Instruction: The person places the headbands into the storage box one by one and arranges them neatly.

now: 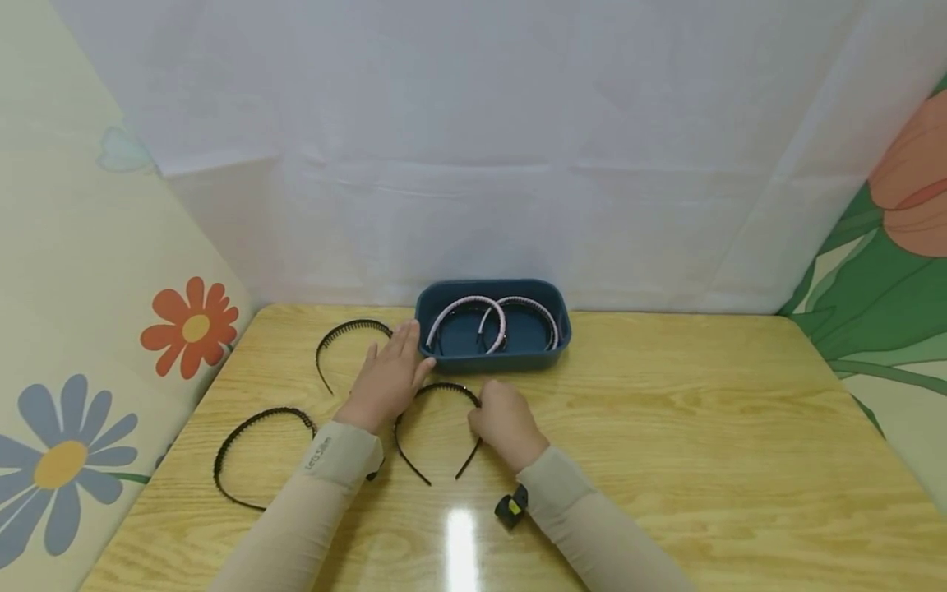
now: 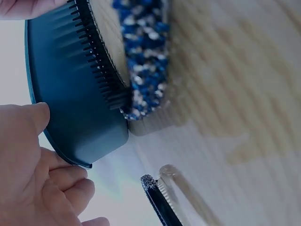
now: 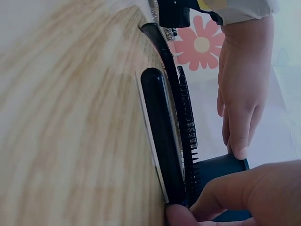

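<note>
My right hand (image 1: pixel 506 419) pinches the right side of a black toothed headband (image 1: pixel 442 386) that stands in front of a blue bin (image 1: pixel 496 363). Blue and silver glitter covers this band's outer face in the left wrist view. With the thumb at the bin's near-left corner and the fingers along its left side, my left hand (image 1: pixel 388 380) holds the bin. Inside the bin lie two pale pink headbands (image 1: pixel 464 302), overlapping, with dark inner sides. Another black toothed headband (image 1: pixel 353 324) is just left of my left hand.
A further black headband (image 1: pixel 261 414) lies at the front left, partly hidden by my left sleeve (image 1: pixel 311 493). The wooden table (image 1: pixel 703 427) ends at a white cloth (image 1: pixel 503 148) behind the bin. Flower-patterned panels (image 1: pixel 59 288) flank both sides.
</note>
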The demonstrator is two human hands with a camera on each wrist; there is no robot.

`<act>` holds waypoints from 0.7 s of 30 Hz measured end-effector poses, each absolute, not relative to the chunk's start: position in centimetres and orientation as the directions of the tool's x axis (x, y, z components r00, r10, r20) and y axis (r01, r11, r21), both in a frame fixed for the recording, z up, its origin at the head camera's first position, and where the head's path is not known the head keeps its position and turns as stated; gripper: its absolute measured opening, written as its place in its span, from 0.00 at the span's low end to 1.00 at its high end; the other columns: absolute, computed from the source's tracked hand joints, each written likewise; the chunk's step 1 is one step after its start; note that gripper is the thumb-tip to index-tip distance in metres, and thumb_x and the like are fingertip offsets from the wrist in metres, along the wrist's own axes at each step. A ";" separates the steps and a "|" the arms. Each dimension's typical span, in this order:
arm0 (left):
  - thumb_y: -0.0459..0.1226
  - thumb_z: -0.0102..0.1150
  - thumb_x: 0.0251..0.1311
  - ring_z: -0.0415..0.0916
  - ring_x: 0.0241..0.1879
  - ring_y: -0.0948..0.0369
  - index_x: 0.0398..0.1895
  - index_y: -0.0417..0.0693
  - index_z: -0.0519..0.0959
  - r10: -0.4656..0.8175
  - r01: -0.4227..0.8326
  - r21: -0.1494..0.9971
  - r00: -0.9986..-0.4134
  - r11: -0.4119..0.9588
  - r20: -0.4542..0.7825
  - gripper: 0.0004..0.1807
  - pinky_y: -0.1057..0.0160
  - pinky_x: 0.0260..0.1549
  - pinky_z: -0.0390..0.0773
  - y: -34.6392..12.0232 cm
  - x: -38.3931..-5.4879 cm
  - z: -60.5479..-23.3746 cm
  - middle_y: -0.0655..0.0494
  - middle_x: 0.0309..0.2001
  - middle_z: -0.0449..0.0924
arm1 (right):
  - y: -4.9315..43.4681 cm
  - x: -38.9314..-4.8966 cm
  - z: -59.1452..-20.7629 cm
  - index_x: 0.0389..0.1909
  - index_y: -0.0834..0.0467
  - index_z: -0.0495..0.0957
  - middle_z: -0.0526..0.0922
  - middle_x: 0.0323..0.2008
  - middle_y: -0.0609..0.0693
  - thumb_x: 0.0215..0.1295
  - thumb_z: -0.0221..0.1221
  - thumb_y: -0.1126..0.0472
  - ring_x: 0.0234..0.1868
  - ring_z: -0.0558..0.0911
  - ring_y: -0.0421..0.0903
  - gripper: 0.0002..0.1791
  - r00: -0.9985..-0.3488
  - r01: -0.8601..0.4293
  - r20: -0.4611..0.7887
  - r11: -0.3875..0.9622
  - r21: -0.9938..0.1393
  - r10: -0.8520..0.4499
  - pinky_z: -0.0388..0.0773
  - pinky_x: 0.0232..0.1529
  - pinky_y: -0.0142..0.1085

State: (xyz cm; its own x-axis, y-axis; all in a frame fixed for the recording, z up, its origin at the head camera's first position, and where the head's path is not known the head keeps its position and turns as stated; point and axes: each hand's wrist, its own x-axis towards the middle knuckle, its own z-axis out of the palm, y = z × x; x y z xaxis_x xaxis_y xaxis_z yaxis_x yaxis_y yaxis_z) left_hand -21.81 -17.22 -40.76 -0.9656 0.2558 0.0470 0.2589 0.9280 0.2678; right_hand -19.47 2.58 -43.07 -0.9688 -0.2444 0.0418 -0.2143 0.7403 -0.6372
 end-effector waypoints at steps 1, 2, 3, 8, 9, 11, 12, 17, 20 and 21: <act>0.49 0.41 0.81 0.44 0.79 0.43 0.80 0.33 0.44 0.258 0.261 0.268 -0.965 0.928 0.048 0.39 0.33 0.73 0.45 -17.2 -21.8 -40.8 0.36 0.80 0.44 | 2.6 -19.5 -43.1 0.10 0.51 0.57 0.53 0.14 0.41 0.49 0.60 0.73 0.17 0.56 0.41 0.24 -0.969 -0.214 0.044 0.742 -0.636 -0.242 0.52 0.17 0.32; 0.49 0.42 0.81 0.44 0.79 0.43 0.80 0.33 0.44 0.258 0.262 0.267 -0.965 0.927 0.050 0.39 0.33 0.73 0.45 -17.3 -21.8 -40.9 0.36 0.80 0.44 | 2.7 -19.5 -43.1 0.10 0.51 0.56 0.52 0.14 0.41 0.48 0.60 0.73 0.17 0.56 0.41 0.24 -0.970 -0.211 0.045 0.741 -0.637 -0.238 0.51 0.17 0.32; 0.49 0.42 0.81 0.44 0.79 0.43 0.80 0.33 0.44 0.259 0.263 0.268 -0.965 0.927 0.051 0.39 0.33 0.73 0.45 -17.3 -21.9 -40.9 0.36 0.80 0.44 | 2.8 -19.5 -43.0 0.10 0.51 0.56 0.52 0.14 0.41 0.48 0.60 0.73 0.17 0.55 0.41 0.24 -0.970 -0.210 0.043 0.741 -0.638 -0.238 0.50 0.17 0.32; 0.49 0.42 0.81 0.45 0.79 0.43 0.80 0.33 0.45 0.265 0.273 0.261 -0.962 0.926 0.065 0.39 0.33 0.73 0.46 -17.4 -22.1 -41.2 0.36 0.80 0.46 | 3.5 -19.7 -42.9 0.08 0.50 0.53 0.49 0.11 0.39 0.49 0.59 0.72 0.14 0.52 0.38 0.26 -0.969 -0.189 0.011 0.716 -0.672 -0.246 0.47 0.16 0.30; 0.49 0.42 0.81 0.45 0.79 0.43 0.80 0.32 0.45 0.266 0.274 0.261 -0.962 0.926 0.068 0.39 0.33 0.73 0.46 -17.4 -22.1 -41.3 0.36 0.80 0.46 | 3.7 -19.7 -42.9 0.08 0.50 0.53 0.49 0.10 0.39 0.49 0.59 0.72 0.13 0.51 0.37 0.26 -0.968 -0.187 0.006 0.710 -0.679 -0.249 0.47 0.16 0.30; 0.49 0.42 0.81 0.45 0.78 0.42 0.80 0.32 0.45 0.266 0.275 0.264 -0.961 0.924 0.073 0.39 0.33 0.73 0.46 -17.4 -22.1 -41.3 0.36 0.79 0.46 | 4.1 -19.9 -42.9 0.08 0.50 0.54 0.51 0.09 0.39 0.51 0.60 0.72 0.12 0.53 0.37 0.27 -0.967 -0.183 -0.001 0.702 -0.689 -0.254 0.48 0.16 0.29; 0.49 0.42 0.81 0.45 0.78 0.42 0.80 0.32 0.45 0.266 0.276 0.266 -0.961 0.924 0.075 0.39 0.33 0.73 0.46 -17.4 -22.1 -41.4 0.36 0.79 0.46 | 4.3 -20.0 -42.9 0.08 0.50 0.55 0.53 0.09 0.39 0.51 0.60 0.71 0.12 0.54 0.37 0.26 -0.967 -0.180 -0.005 0.699 -0.693 -0.254 0.48 0.16 0.30; 0.49 0.42 0.81 0.45 0.79 0.42 0.80 0.33 0.44 0.266 0.277 0.268 -0.961 0.923 0.079 0.39 0.33 0.73 0.45 -17.4 -22.1 -41.5 0.36 0.80 0.46 | 5.3 -20.4 -43.0 0.14 0.56 0.72 0.69 0.14 0.43 0.53 0.63 0.70 0.15 0.67 0.38 0.14 -0.970 -0.137 -0.037 0.666 -0.734 -0.241 0.62 0.18 0.29; 0.49 0.41 0.81 0.44 0.79 0.43 0.81 0.34 0.44 0.262 0.272 0.273 -0.962 0.923 0.073 0.39 0.33 0.73 0.44 -17.5 -22.2 -41.6 0.36 0.80 0.45 | 5.8 -20.8 -43.1 0.23 0.63 0.82 0.78 0.19 0.46 0.55 0.63 0.71 0.17 0.74 0.39 0.05 -0.965 -0.101 -0.069 0.602 -0.792 -0.252 0.72 0.19 0.30; 0.49 0.41 0.81 0.44 0.79 0.43 0.81 0.34 0.44 0.261 0.270 0.277 -0.963 0.922 0.071 0.39 0.34 0.74 0.44 -17.4 -22.2 -41.6 0.37 0.80 0.45 | 6.0 -20.9 -43.1 0.25 0.64 0.83 0.79 0.21 0.47 0.56 0.63 0.71 0.17 0.75 0.39 0.03 -0.963 -0.089 -0.080 0.581 -0.809 -0.258 0.75 0.20 0.31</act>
State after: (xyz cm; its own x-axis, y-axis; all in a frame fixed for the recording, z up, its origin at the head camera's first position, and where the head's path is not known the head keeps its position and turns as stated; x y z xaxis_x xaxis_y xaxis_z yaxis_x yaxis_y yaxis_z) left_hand -22.19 -17.44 -41.61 -0.9627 0.2610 0.0708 0.2703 0.9220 0.2773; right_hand -20.88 5.97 -43.06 -0.9627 -0.2583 -0.0800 -0.0889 0.5815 -0.8087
